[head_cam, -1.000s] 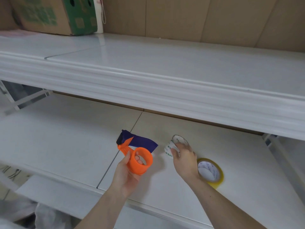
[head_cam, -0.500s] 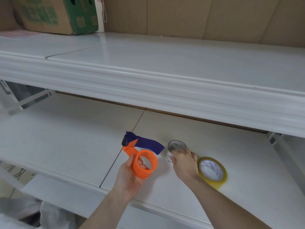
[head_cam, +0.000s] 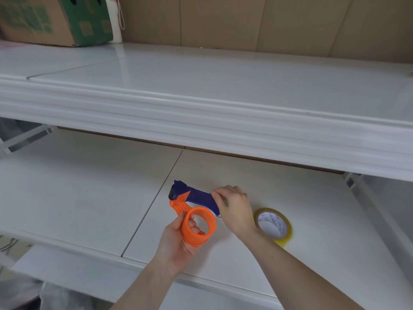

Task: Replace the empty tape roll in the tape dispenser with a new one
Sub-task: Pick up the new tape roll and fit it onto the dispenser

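Note:
My left hand [head_cam: 176, 247] grips the orange tape dispenser [head_cam: 195, 239] by its round hub, fingers through the ring, just above the lower shelf [head_cam: 78, 198]. The hub carries no roll. The dispenser's dark blue arm [head_cam: 196, 195] points up and left. My right hand [head_cam: 234, 209] pinches the right end of that blue arm with thumb and forefinger. A new yellow tape roll [head_cam: 271, 224] lies flat on the shelf just right of my right wrist. The empty roll core is hidden behind my right hand.
An upper white shelf [head_cam: 201, 86] overhangs the lower one, its thick front edge close above the hands. A cardboard box with green print [head_cam: 55, 19] stands at the upper shelf's back left. A brown wall panel runs behind.
My right hand left the empty core on the shelf and moved left onto the dispenser's blue arm. My left hand tilted the dispenser slightly, still holding it.

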